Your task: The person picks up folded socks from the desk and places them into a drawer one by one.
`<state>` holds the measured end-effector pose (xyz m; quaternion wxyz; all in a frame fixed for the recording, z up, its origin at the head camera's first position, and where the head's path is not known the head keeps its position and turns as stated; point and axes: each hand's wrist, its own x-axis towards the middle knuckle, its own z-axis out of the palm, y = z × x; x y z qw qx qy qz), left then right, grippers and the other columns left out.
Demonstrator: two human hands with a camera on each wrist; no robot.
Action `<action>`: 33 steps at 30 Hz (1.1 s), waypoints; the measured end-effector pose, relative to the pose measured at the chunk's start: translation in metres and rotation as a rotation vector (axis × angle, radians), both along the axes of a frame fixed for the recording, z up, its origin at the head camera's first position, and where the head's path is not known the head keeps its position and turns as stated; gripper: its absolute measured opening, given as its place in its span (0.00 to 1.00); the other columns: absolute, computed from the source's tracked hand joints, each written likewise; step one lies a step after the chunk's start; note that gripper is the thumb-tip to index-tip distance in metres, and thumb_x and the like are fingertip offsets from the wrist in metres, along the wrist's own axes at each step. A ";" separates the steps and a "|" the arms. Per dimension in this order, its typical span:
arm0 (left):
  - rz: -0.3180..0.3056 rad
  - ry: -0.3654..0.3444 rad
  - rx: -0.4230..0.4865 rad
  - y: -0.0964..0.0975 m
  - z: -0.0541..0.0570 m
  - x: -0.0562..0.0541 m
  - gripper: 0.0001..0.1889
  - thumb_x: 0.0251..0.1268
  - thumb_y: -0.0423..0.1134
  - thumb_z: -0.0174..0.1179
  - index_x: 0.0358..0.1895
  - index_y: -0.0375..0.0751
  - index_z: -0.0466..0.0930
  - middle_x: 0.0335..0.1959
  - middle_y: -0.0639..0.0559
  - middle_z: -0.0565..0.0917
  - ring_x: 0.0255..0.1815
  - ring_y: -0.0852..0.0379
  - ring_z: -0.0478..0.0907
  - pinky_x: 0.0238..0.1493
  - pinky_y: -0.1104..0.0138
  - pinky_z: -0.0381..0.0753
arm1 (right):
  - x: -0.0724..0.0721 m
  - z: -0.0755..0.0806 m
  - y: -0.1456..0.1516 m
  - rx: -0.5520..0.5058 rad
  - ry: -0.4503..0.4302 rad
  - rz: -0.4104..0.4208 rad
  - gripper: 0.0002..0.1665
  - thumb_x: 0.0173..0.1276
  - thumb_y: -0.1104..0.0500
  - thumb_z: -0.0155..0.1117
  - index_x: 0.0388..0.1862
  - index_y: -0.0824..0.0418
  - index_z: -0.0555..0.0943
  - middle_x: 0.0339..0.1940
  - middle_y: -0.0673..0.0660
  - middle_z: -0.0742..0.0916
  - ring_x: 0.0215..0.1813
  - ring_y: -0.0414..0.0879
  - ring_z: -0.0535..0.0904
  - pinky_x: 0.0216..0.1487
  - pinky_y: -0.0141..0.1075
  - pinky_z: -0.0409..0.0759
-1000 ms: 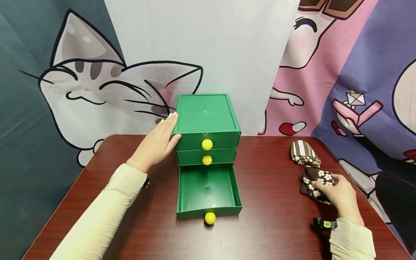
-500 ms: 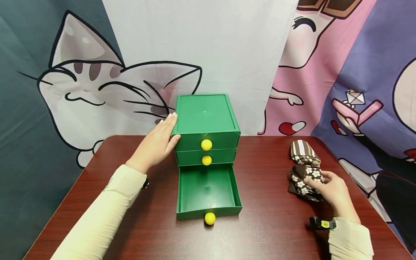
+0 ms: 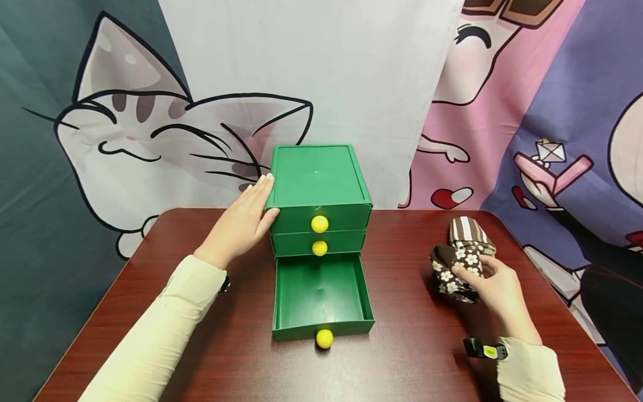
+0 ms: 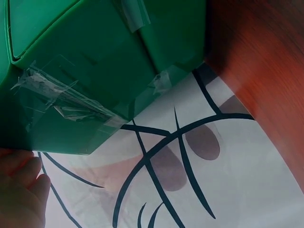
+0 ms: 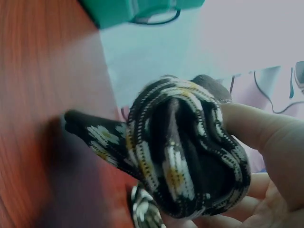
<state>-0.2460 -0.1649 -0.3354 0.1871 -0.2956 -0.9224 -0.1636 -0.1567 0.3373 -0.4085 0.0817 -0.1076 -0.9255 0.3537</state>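
Observation:
A folded dark sock with white flowers [image 3: 454,273] is pinched between the thumb and fingers of my right hand [image 3: 497,287], on the right side of the table. In the right wrist view its rolled layers [image 5: 183,156] face the camera, and it looks lifted off the wood. Just behind it lies a folded brown-and-white striped sock [image 3: 469,231]. My left hand [image 3: 241,223] rests with straight fingers against the left side of a green drawer cabinet [image 3: 318,176]. The cabinet's bottom drawer [image 3: 321,296] is pulled out, with nothing inside it.
Yellow round knobs sit on the drawers, such as the top knob [image 3: 319,224]. The two upper drawers are closed. Clear tape [image 4: 47,85] patches the cabinet's side. Behind the reddish-brown table [image 3: 402,357] hangs a cartoon-printed cloth [image 3: 372,84].
My right hand has carried the flowered sock leftward and slightly up, towards the cabinet. The left hand, the drawer and the striped sock have stayed put.

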 end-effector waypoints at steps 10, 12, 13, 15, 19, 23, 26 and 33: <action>0.000 0.005 -0.001 0.000 0.000 0.002 0.35 0.82 0.46 0.49 0.79 0.28 0.50 0.80 0.36 0.56 0.82 0.44 0.51 0.80 0.48 0.53 | 0.004 0.017 -0.034 -0.181 -0.006 -0.034 0.48 0.65 0.43 0.74 0.73 0.70 0.69 0.67 0.71 0.78 0.64 0.54 0.75 0.43 0.19 0.68; 0.001 0.007 0.000 0.000 0.000 0.002 0.35 0.82 0.46 0.49 0.79 0.28 0.50 0.80 0.36 0.56 0.82 0.44 0.51 0.79 0.48 0.53 | 0.005 0.020 -0.040 -0.205 -0.002 -0.027 0.46 0.65 0.43 0.74 0.73 0.67 0.70 0.66 0.69 0.78 0.60 0.46 0.76 0.43 0.18 0.70; 0.000 0.008 0.000 0.000 0.001 0.001 0.35 0.82 0.46 0.49 0.79 0.28 0.51 0.80 0.36 0.56 0.82 0.44 0.51 0.79 0.48 0.54 | 0.006 0.022 -0.044 -0.217 0.000 -0.024 0.45 0.65 0.43 0.74 0.72 0.66 0.71 0.66 0.67 0.79 0.58 0.41 0.76 0.42 0.17 0.70; 0.001 0.011 0.001 0.000 0.001 0.001 0.35 0.82 0.45 0.49 0.79 0.28 0.51 0.80 0.36 0.56 0.82 0.44 0.51 0.79 0.48 0.54 | 0.007 0.024 -0.051 -0.240 0.003 -0.017 0.42 0.65 0.43 0.74 0.71 0.63 0.72 0.65 0.65 0.79 0.53 0.33 0.75 0.42 0.17 0.71; -0.003 0.012 0.004 0.000 0.001 0.001 0.35 0.82 0.46 0.50 0.79 0.28 0.51 0.80 0.36 0.57 0.82 0.44 0.51 0.79 0.48 0.54 | 0.012 0.029 -0.064 -0.287 0.004 -0.010 0.41 0.66 0.44 0.73 0.71 0.62 0.72 0.64 0.61 0.79 0.51 0.27 0.72 0.43 0.16 0.72; -0.006 0.012 0.005 0.000 0.001 0.000 0.35 0.82 0.46 0.49 0.79 0.28 0.51 0.80 0.36 0.57 0.82 0.43 0.51 0.80 0.49 0.52 | 0.018 0.035 -0.078 -0.364 0.046 0.009 0.34 0.66 0.48 0.74 0.66 0.60 0.75 0.52 0.46 0.84 0.47 0.28 0.77 0.42 0.19 0.76; -0.009 0.010 0.007 0.001 0.001 -0.001 0.35 0.82 0.46 0.49 0.79 0.28 0.51 0.80 0.36 0.57 0.81 0.42 0.52 0.80 0.50 0.51 | 0.023 0.038 -0.089 -0.481 0.095 0.067 0.24 0.67 0.54 0.74 0.59 0.58 0.79 0.41 0.38 0.86 0.41 0.31 0.81 0.41 0.23 0.81; -0.011 0.000 0.007 -0.001 0.000 0.000 0.34 0.82 0.45 0.50 0.79 0.27 0.52 0.80 0.36 0.57 0.82 0.43 0.51 0.80 0.49 0.52 | 0.027 0.042 -0.117 -0.677 0.096 0.223 0.18 0.69 0.63 0.70 0.56 0.56 0.80 0.39 0.44 0.88 0.38 0.36 0.84 0.37 0.30 0.86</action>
